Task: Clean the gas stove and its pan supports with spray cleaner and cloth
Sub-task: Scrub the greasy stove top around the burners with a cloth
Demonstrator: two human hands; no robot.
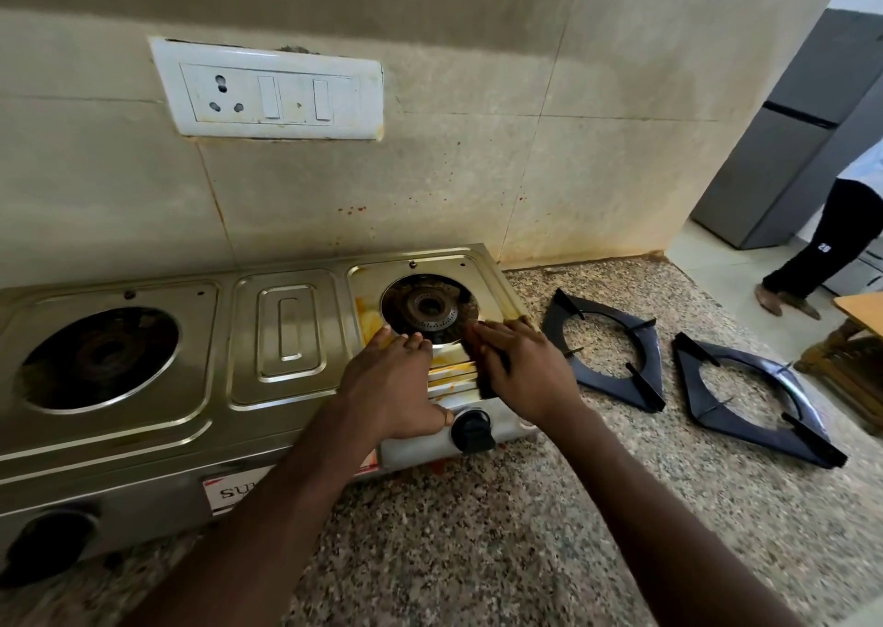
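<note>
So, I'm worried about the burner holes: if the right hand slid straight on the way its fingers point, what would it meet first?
Most likely the right burner, whose sunken ring lies just ahead of the fingertips of the right hand; the left hand sits beside that line.

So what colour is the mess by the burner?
Yellow-orange stain, clearest in the head view.

Soft daylight from right; mild glare on stove [143, 435] steel; wide-angle edge bending; right hand [521, 368] motion-blurred.
</note>
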